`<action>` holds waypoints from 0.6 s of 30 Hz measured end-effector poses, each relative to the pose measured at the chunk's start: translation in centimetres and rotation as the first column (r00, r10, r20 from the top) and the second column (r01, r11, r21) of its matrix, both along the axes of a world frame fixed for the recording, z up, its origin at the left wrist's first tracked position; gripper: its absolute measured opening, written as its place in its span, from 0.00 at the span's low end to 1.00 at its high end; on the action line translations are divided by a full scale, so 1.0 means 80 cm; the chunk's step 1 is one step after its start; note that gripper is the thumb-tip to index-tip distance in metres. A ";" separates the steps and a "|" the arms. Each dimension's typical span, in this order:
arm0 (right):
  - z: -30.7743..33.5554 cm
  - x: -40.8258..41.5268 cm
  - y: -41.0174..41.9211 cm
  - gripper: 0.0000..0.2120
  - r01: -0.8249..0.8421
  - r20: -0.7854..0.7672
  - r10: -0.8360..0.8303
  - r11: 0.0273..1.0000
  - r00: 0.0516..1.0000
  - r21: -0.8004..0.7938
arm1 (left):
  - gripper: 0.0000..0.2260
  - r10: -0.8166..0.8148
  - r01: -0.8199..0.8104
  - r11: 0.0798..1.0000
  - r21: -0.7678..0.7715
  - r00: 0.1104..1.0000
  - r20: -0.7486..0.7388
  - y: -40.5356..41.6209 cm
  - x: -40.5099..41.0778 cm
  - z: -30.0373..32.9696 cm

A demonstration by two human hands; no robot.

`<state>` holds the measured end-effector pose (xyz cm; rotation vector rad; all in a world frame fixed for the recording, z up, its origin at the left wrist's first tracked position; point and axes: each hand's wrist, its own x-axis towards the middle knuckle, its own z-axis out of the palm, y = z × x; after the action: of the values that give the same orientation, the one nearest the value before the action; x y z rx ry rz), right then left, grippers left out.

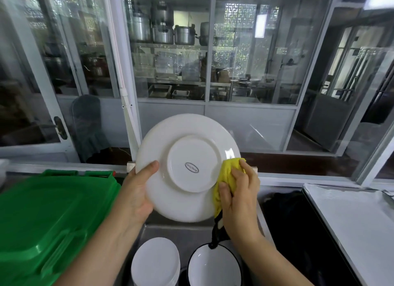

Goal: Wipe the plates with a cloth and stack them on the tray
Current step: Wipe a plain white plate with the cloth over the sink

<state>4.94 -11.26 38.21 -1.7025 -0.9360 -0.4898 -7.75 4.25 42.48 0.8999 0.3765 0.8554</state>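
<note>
A large white plate is held upright in front of me, its underside with an oval maker's stamp facing me. My left hand grips its left rim, thumb on the back. My right hand holds a bunched yellow cloth against the plate's right rim; a black part of the cloth hangs below the palm. A silver tray lies flat at the right.
Below my hands a stack of white plates and a white bowl with a dark rim sit in a steel sink. A green plastic lid fills the left. A black bin stands beside the tray. Glass partitions rise behind.
</note>
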 end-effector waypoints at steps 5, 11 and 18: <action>0.033 0.013 0.002 0.12 0.093 0.145 -0.101 0.994 0.984 0.065 | 0.15 0.026 -0.026 1.000 -0.011 1.000 -0.008 -0.004 -0.001 0.000; 0.083 0.011 0.022 0.11 0.054 0.458 -0.019 0.996 0.889 -0.064 | 0.21 0.063 -0.060 0.995 0.076 0.998 -0.030 -0.011 0.004 0.008; 0.075 -0.017 0.026 0.09 -0.174 0.595 0.264 0.963 0.759 -0.206 | 0.26 0.090 -0.088 0.996 0.031 0.994 -0.067 -0.004 0.005 0.016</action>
<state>3.57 -9.14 44.18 -1.5374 -1.6631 -0.8705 -7.37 3.94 43.79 0.9457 0.4675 0.9154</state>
